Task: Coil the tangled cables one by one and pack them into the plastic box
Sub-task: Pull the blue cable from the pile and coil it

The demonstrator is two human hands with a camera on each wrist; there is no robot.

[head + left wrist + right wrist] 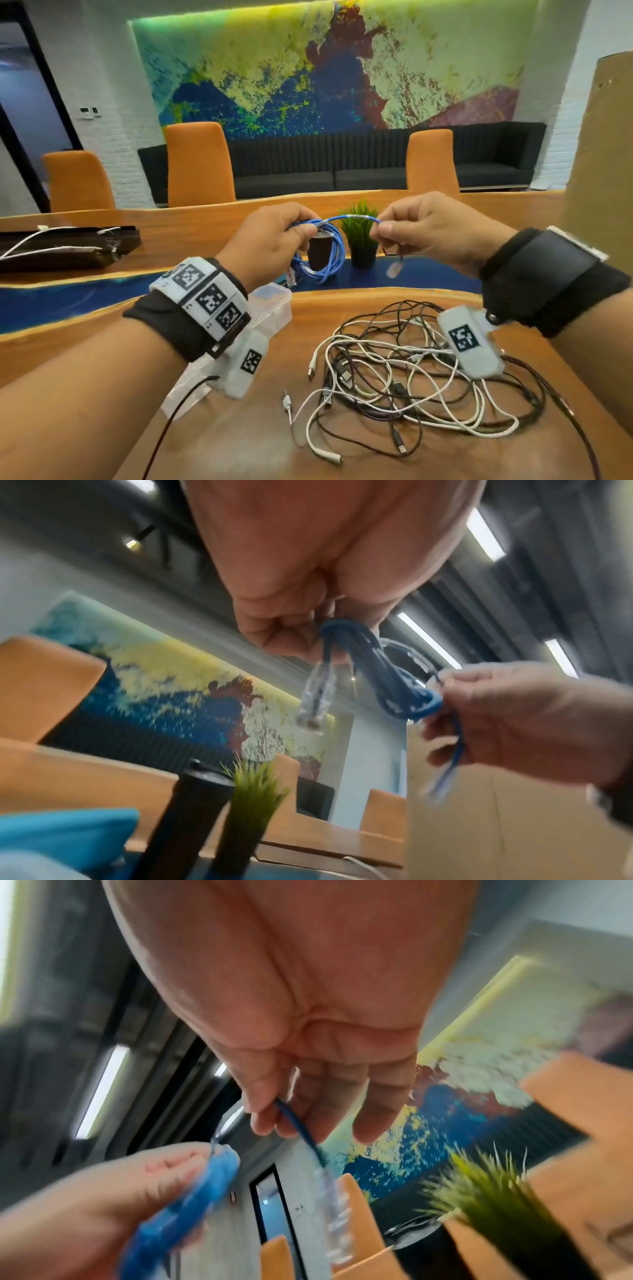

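Note:
A blue network cable (322, 253) hangs in loops from my left hand (274, 236), which grips the top of the coil (387, 680) above the table. One clear plug (315, 699) dangles beside the coil. My right hand (421, 233) pinches the cable's free end (301, 1129) between thumb and fingers, and its clear plug (394, 269) hangs below, blurred. A short taut stretch of blue cable runs between both hands. The clear plastic box (270, 305) sits on the table under my left wrist, partly hidden. A tangle of white and black cables (411, 373) lies on the table under my right wrist.
A small potted green plant (359, 233) and a dark cup (320, 251) stand behind the coil. A dark tray with white cables (65, 246) lies at far left. Orange chairs (198, 164) line the far edge. A cardboard sheet (596, 144) stands at right.

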